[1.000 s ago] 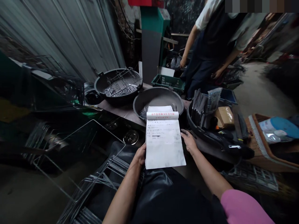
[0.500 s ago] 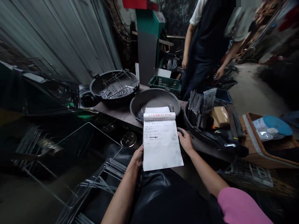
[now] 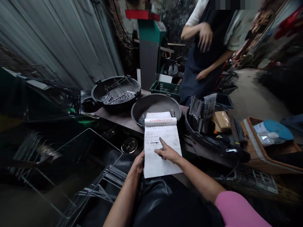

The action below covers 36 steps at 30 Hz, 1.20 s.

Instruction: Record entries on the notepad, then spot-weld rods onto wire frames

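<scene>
The step in hand seems to be the consulting of a written list, with one line of it pointed out. The white paper pad with the red printed heading (image 3: 155, 167) is held above the shiny black apron (image 3: 157, 188) of the person, its far end in front of the round dark grey metal pan (image 3: 157, 101); whether they touch, I cannot tell. The left hand (image 3: 138, 162) is closed on the pad's left edge, its fingers partly hidden underneath. The right hand (image 3: 168, 153) is not clamped on anything: the index finger is stretched over the handwriting, apart from the thumb, near a black crossed-out line (image 3: 154, 143). Contact of the fingertip with the paper is not certain. Beyond, a co-worker in a dark apron (image 3: 201, 71) raises one blurred hand (image 3: 205, 35). In my judgement, the next move calls for a steady left grip and a light, exact right finger.
</scene>
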Each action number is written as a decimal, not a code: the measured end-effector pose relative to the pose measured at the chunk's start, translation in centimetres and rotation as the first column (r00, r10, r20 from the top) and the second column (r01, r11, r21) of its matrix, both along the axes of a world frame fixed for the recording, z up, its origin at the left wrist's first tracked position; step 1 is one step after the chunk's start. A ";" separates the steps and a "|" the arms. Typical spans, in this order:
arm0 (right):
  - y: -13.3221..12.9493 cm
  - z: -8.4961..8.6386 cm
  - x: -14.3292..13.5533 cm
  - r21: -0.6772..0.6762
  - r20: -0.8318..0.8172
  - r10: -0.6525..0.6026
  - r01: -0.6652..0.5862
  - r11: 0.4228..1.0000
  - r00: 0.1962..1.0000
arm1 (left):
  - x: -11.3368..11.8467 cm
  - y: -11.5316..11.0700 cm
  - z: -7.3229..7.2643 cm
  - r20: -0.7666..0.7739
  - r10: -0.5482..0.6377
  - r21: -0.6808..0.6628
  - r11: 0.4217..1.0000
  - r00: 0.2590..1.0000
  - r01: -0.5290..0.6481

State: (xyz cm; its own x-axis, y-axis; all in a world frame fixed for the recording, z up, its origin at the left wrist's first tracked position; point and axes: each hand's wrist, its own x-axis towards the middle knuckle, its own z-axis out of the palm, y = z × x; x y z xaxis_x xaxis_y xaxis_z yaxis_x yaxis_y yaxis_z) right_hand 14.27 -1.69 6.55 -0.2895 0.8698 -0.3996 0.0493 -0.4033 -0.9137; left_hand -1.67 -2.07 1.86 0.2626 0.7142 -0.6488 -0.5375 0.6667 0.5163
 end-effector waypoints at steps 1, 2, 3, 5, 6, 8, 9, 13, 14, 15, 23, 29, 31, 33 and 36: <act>0.2 0.0 -0.4 -0.004 -0.025 -0.001 0.001 1.000 1.000 | 0.0 0.0 0.0 -0.007 0.008 -0.007 1.000 1.000 -0.008; 0.4 0.0 -0.7 -0.008 -0.041 -0.009 0.008 1.000 0.999 | 0.0 0.0 -0.1 -0.013 0.016 -0.014 1.000 1.000 -0.016; 0.6 0.0 -0.8 -0.013 -0.050 -0.023 0.022 1.000 0.998 | 0.0 0.0 -0.1 -0.013 0.021 -0.016 1.000 1.000 -0.021; 1.0 0.0 -0.8 -0.029 -0.058 -0.059 0.057 0.998 0.997 | 0.1 0.0 0.0 0.004 0.021 -0.009 1.000 1.000 -0.021; 1.1 0.0 -0.7 -0.036 -0.060 -0.077 0.075 0.997 0.995 | 0.1 0.0 0.0 0.019 0.017 0.000 1.000 1.000 -0.017; 1.3 0.0 -0.3 -0.045 -0.059 -0.110 0.108 0.993 0.992 | 0.1 0.0 0.1 0.037 0.008 0.018 1.000 0.999 -0.009; 1.3 0.0 -0.1 -0.045 -0.053 -0.127 0.125 0.991 0.990 | 0.1 0.0 0.1 0.039 0.007 0.025 1.000 0.999 -0.008; 1.4 0.1 1.0 -0.043 -0.015 -0.194 0.193 0.980 0.981 | 0.1 0.0 0.0 0.038 -0.005 0.040 0.999 0.999 0.003; 1.4 0.2 1.2 -0.044 -0.011 -0.210 0.209 0.977 0.978 | 0.0 0.0 -0.1 0.039 -0.011 0.037 0.999 0.999 0.010; 1.5 0.3 1.5 -0.046 -0.012 -0.226 0.225 0.973 0.974 | 0.0 0.0 -0.1 0.040 -0.018 0.032 0.999 0.999 0.016; 1.6 0.8 2.0 -0.055 -0.031 -0.261 0.259 0.964 0.965 | 0.2 0.0 0.3 0.031 -0.010 0.037 0.999 0.999 0.009; 1.4 0.2 0.3 -0.074 -0.051 -0.183 0.179 0.981 0.982 | 0.2 0.0 0.6 0.022 0.002 0.052 0.999 1.000 -0.004; 1.5 0.1 -0.4 -0.069 -0.069 -0.157 0.152 0.986 0.985 | 0.2 0.0 0.6 0.040 -0.011 0.051 0.999 0.999 0.009; 1.7 0.1 -1.0 -0.060 -0.101 -0.127 0.121 0.991 0.987 | 0.2 0.1 0.5 0.050 -0.007 0.055 0.998 0.999 0.005; 2.0 0.2 -2.0 -0.048 -0.140 -0.105 0.099 0.994 0.985 | 0.1 0.1 0.2 0.037 0.022 0.053 0.998 0.999 -0.024</act>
State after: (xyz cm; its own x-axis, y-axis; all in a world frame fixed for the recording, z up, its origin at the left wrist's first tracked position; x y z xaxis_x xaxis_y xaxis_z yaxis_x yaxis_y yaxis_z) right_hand 12.31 0.34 6.73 -0.2566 0.8815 -0.3965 -0.1231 -0.4366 -0.8912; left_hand -1.52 -1.94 2.11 0.2686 0.7538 -0.5998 -0.5711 0.6260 0.5310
